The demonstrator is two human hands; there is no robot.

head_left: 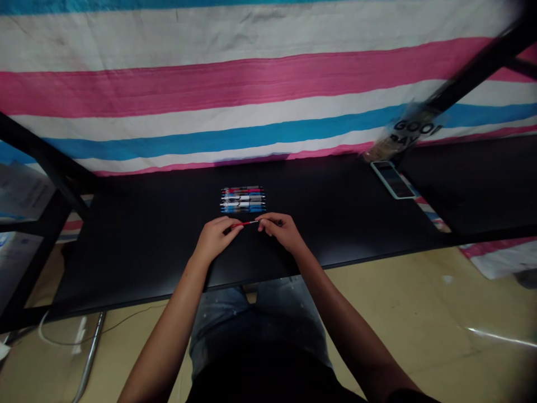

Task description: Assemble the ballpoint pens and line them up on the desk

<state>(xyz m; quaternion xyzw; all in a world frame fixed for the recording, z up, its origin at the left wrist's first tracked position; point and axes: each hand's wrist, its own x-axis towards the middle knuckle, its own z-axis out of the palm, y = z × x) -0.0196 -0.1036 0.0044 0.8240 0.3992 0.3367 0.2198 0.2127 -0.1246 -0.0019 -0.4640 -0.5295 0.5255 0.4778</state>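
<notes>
2 hands [216, 239] grip 1 red pen [245, 224]

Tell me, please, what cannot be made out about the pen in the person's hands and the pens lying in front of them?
In the head view:
Red pen: its ends are hidden by the fingers of the left hand and right hand.
Row of pens: too small for any labels or an exact count.

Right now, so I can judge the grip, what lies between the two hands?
A red pen spans the gap between the left hand and the right hand, held by both, as the head view shows.
</notes>
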